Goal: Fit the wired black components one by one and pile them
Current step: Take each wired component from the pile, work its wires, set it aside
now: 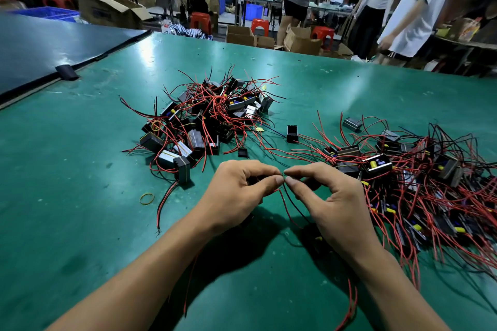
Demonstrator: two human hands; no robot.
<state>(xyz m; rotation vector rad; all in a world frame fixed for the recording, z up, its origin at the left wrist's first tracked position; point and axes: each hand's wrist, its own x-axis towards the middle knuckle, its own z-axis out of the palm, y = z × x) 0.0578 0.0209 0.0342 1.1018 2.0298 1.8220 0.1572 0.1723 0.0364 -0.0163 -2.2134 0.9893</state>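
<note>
Head view: left hand [236, 192] and right hand [332, 197] pinch the wires [284, 204] by their ends; the component [312, 233] lies dim under the right wrist. Fitting seems midway; next calls for seating it, then piling.

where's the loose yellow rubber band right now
In the head view, the rubber band lies on the green table, left of the left hand and just nearer the camera than the left pile of wired components.
</note>
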